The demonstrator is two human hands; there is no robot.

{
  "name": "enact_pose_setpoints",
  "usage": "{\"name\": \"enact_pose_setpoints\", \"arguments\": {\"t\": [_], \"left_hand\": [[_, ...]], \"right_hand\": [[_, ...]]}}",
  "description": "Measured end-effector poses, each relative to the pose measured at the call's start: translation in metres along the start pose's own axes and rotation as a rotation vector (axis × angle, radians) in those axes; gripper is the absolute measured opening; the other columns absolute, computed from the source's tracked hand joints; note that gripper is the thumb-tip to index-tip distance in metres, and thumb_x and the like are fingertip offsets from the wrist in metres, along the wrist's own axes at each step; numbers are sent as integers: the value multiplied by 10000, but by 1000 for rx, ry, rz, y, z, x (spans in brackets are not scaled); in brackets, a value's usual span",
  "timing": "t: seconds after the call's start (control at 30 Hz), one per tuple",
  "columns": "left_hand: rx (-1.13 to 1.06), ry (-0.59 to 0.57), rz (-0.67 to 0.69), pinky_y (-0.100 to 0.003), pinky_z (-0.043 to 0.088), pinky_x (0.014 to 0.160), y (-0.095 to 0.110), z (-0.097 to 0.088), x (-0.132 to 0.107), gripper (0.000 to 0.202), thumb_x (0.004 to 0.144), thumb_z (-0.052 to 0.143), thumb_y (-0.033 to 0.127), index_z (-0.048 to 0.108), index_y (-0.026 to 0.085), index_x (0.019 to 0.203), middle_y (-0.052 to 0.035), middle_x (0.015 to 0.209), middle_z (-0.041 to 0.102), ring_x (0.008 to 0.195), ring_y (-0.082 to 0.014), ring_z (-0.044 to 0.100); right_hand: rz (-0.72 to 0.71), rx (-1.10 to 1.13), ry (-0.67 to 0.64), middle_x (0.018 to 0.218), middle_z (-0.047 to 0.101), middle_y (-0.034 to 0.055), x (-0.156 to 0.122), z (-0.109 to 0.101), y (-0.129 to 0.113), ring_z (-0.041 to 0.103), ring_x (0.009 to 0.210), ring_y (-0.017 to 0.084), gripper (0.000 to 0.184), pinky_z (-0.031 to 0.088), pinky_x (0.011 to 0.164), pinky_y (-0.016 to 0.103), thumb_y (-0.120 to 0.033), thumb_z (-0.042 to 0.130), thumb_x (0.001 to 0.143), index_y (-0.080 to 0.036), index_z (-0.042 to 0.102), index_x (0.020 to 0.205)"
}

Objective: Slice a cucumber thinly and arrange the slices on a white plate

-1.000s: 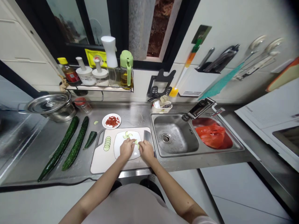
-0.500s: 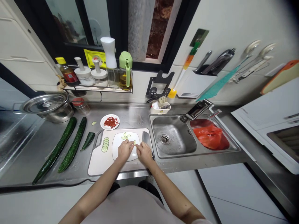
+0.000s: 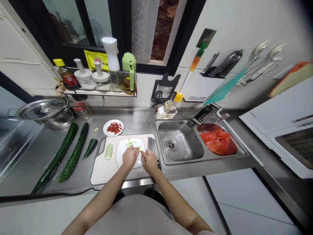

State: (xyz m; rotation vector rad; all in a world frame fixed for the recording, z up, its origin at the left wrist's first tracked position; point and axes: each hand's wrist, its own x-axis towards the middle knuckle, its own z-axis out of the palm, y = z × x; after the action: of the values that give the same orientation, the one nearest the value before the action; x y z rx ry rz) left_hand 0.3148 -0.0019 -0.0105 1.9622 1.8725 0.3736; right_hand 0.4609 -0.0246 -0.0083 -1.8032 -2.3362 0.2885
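Note:
My left hand (image 3: 130,158) is over the white plate (image 3: 119,156), its thumb and fingers pinched on a small pale-green cucumber slice (image 3: 139,148). From the other side my right hand (image 3: 149,161) reaches in, fingertips closed at the same slice. Several curved cucumber slices (image 3: 130,142) are arranged near the plate's far side. Under the plate lies a cutting board (image 3: 101,173), with a row of overlapping round cucumber slices (image 3: 109,152) on its left. A kitchen knife (image 3: 152,143) rests along the board's right edge, partly hidden by my right hand.
Two long cucumbers (image 3: 57,156) (image 3: 76,153) and a cut cucumber end (image 3: 90,148) lie left of the board. Behind it stands a small plate (image 3: 105,128) of red bits. The steel sink (image 3: 181,143) is on the right, a lidded pot (image 3: 57,119) at the back left.
The view has shifted slightly. Both hands stay over the plate, with the right fingertips a little lower and slightly apart from the slice's top edge.

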Motion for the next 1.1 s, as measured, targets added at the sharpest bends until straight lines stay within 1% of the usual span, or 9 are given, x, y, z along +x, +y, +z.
{"name": "enact_pose_setpoints", "arguments": {"t": [0.27,0.53,0.73,0.9,1.1], "left_hand": [[-1,17,6,-250,428,737,0,2,2,318,920,452,428,684,309,1100,-40,959,609,938,-179,558],[4,16,-5,-253,429,753,1,2,2,316,922,450,423,682,309,1103,-42,978,611,959,-178,558],[16,22,11,-251,432,761,1,2,1,318,917,457,435,682,314,1106,-39,981,610,958,-178,558],[13,9,7,-255,431,745,0,1,1,318,918,458,438,677,317,1114,-36,986,615,958,-182,558],[2,16,2,-257,438,774,2,2,2,310,916,466,420,682,309,1109,-43,992,612,973,-182,556]], "right_hand": [[9,1,13,932,525,68,-1,1,-1,439,843,180,334,317,749,284,-262,419,926,-249,619,1194],[34,4,13,943,528,76,-3,2,-3,451,870,190,353,328,759,291,-259,417,931,-256,599,1233],[55,11,12,927,525,68,-2,3,-4,453,857,183,326,329,756,287,-259,425,930,-263,627,1186],[46,-8,27,909,520,65,-2,3,-3,447,844,182,322,324,730,283,-253,426,926,-253,630,1175],[36,-12,33,914,523,66,-2,5,-2,449,848,189,322,327,732,288,-252,436,922,-268,625,1181]]}}
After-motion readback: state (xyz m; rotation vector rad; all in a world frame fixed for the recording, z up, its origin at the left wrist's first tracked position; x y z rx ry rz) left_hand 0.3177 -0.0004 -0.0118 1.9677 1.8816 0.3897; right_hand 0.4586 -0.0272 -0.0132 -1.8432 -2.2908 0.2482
